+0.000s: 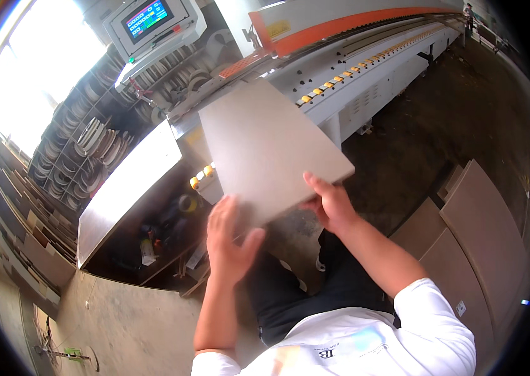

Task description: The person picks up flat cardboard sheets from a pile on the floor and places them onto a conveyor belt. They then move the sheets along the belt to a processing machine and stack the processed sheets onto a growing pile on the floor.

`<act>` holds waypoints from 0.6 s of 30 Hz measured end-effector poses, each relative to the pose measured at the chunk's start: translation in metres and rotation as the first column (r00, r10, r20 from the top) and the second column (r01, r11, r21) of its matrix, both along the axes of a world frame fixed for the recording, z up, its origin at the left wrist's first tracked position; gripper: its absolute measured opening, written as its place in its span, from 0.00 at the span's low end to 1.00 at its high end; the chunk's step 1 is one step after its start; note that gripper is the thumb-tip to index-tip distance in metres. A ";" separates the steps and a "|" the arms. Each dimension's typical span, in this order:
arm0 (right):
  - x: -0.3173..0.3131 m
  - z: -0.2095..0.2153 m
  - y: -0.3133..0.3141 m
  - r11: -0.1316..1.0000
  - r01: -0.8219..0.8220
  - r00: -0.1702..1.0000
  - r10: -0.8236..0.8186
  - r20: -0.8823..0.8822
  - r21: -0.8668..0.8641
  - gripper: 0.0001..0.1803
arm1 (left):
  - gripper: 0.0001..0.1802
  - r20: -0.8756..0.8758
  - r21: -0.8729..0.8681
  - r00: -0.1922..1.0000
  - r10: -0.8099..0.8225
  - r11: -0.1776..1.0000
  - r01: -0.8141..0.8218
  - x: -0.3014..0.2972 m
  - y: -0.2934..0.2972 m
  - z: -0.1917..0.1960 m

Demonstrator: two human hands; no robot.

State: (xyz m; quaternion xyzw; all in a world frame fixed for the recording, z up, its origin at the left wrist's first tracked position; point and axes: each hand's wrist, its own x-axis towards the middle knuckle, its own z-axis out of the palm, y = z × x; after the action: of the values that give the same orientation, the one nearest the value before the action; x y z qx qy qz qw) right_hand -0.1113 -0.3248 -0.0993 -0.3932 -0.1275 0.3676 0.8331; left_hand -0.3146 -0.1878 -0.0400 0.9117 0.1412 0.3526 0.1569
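Note:
A pale beige rectangular board (271,141) is held tilted in front of me, its far end over the bed of a long machine. My right hand (334,205) grips its near right corner, thumb on the top face and fingers curled underneath. My left hand (230,241) is at the near left corner, slightly blurred, thumb spread away from the fingers. Its fingertips are at the board's edge; whether they press on it I cannot tell.
The machine (365,81) has an orange-trimmed cover, yellow rollers (334,81) and a control screen (146,19). A white side table (130,188) stands at left, before racks of edging coils (99,141). Large brown boards (484,232) lean at right; more board offcuts (33,232) stand far left.

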 end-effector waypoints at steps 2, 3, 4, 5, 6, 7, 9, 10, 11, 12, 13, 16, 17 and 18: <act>0.018 0.011 0.022 0.999 -0.003 1.000 0.003 -0.009 -0.034 0.29 | 0.35 -0.144 0.240 0.990 -0.007 0.970 0.042 0.007 -0.005 0.023; 0.026 0.015 0.032 0.999 -0.004 1.000 0.004 -0.013 -0.052 0.30 | 0.35 -0.165 0.279 0.986 0.013 0.960 0.034 0.017 0.001 0.024; 0.035 0.019 0.037 0.998 -0.010 1.000 0.010 -0.001 -0.063 0.30 | 0.35 -0.185 0.317 0.982 0.028 0.948 0.032 0.029 0.010 0.022; 0.042 0.022 0.044 0.997 -0.027 1.000 0.028 0.010 -0.067 0.30 | 0.35 -0.205 0.360 0.977 0.057 0.933 0.021 0.039 0.020 0.020; 0.045 0.022 0.048 0.997 -0.042 0.999 0.043 0.021 -0.072 0.29 | 0.34 -0.182 0.420 0.980 0.086 0.908 -0.002 0.050 0.032 0.017; 0.047 0.016 0.051 0.997 -0.054 0.997 0.057 0.047 -0.063 0.30 | 0.35 -0.185 0.446 0.977 0.107 0.895 -0.014 0.059 0.043 0.015; 0.044 -0.003 0.050 0.996 -0.069 0.992 0.075 0.099 -0.056 0.30 | 0.35 -0.191 0.488 0.972 0.139 0.872 -0.029 0.074 0.060 0.012; 0.036 -0.014 0.041 0.995 -0.060 0.989 0.069 0.131 -0.076 0.30 | 0.36 -0.206 0.563 0.964 0.168 0.826 -0.023 0.083 0.067 0.010; 0.028 -0.028 0.032 0.988 -0.102 0.984 0.118 0.133 -0.118 0.30 | 0.36 -0.203 0.570 0.964 0.175 0.821 -0.029 0.089 0.071 0.007; 0.023 -0.044 0.020 0.977 -0.141 0.977 0.163 0.136 -0.158 0.29 | 0.36 -0.197 0.578 0.964 0.180 0.815 -0.033 0.095 0.074 0.005; 0.018 -0.062 0.008 0.963 -0.184 0.968 0.212 0.132 -0.196 0.29 | 0.37 -0.195 0.587 0.963 0.188 0.808 -0.039 0.101 0.078 0.002; -0.005 -0.116 -0.035 0.916 -0.205 0.957 0.262 0.127 -0.345 0.24 | 0.39 -0.220 0.603 0.959 0.177 0.798 -0.009 0.118 0.082 0.006; -0.011 -0.132 -0.051 0.901 -0.204 0.955 0.269 0.123 -0.383 0.24 | 0.39 -0.228 0.602 0.959 0.167 0.799 0.004 0.124 0.080 0.007; -0.015 -0.145 -0.064 0.885 -0.203 0.954 0.275 0.120 -0.419 0.23 | 0.40 -0.215 0.655 0.962 0.168 0.756 0.014 0.129 0.080 0.007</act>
State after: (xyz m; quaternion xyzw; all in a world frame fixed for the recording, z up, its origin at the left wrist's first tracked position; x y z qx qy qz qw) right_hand -0.1261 -0.3888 -0.2439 -0.5681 -0.1700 0.4498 0.6679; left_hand -0.1854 -0.1081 -0.0335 0.9407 0.0671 0.2625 -0.2042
